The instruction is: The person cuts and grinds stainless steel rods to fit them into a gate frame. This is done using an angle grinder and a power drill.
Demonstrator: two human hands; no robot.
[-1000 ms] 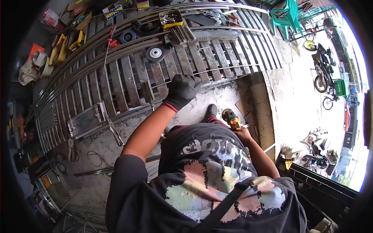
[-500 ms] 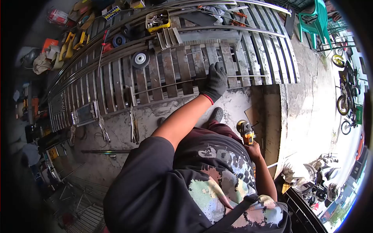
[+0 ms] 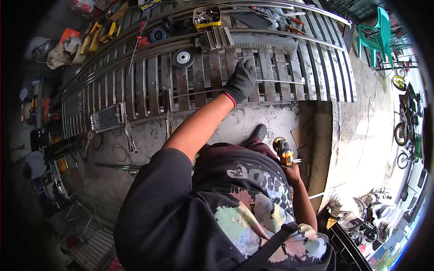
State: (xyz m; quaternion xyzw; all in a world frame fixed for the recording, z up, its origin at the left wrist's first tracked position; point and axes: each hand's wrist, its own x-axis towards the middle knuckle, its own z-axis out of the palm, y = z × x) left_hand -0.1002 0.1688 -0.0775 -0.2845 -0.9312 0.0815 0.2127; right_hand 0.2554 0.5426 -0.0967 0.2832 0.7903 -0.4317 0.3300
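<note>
My left hand (image 3: 242, 81), in a dark grey glove with a red cuff, is closed around a thin metal rod (image 3: 280, 81) over the slatted metal bench (image 3: 270, 88). The rod sticks out on both sides of the fist. Just beyond the fingers lies a short thin piece of metal (image 3: 245, 57). Down by my right side, my bare right hand (image 3: 291, 172) grips a yellow and black angle grinder (image 3: 284, 151), its head pointing toward the bench. Part of the right-hand fingers is hidden by the tool.
A round grinding disc (image 3: 183, 58) rests on the slats, left of my gloved hand. Behind it are a yellow box of small parts (image 3: 207, 18) and long metal tubes (image 3: 312, 37). Clamps (image 3: 130, 137) hang from the front edge. A green chair (image 3: 377, 36) stands at the right.
My left hand has shifted slightly left and away from me, moving the rod's right part farther onto the bench. The view has turned a little. The grinder stays at my right side.
</note>
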